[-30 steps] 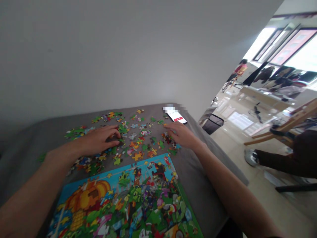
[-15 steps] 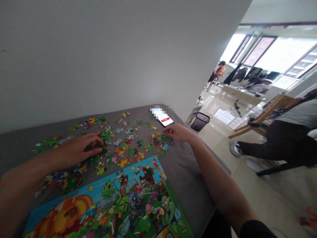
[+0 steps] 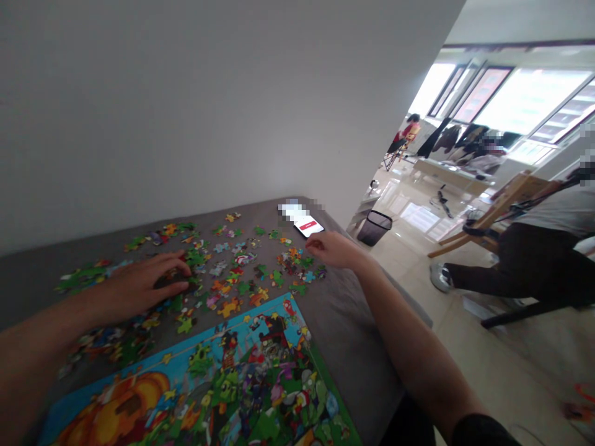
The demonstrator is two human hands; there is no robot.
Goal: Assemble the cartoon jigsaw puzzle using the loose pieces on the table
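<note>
My left hand [image 3: 144, 285] rests among the loose puzzle pieces [image 3: 218, 269] on the left, with thumb and fingers apart and curved. Pieces lie under and around its fingertips. Just in front of the phone [image 3: 307, 227], my right hand [image 3: 331, 249] hovers with its fingers curled together at the right end of the scattered pieces. Whether a small piece sits in those fingers is hidden. Nearest me lies the cartoon puzzle board [image 3: 204, 384], with a blue top strip, an orange pumpkin and many green figures on it.
The pieces are spread over a grey cloth-covered table [image 3: 353, 334] against a white wall [image 3: 186, 105]. A dark mesh bin [image 3: 374, 227] stands on the floor beyond the right edge. Farther right, a person [image 3: 525, 248] in dark trousers sits near a wooden chair [image 3: 493, 210].
The right hand's fingers have curled in more tightly beside the phone. My left hand stays over the same pieces. The whole view has shifted slightly.
</note>
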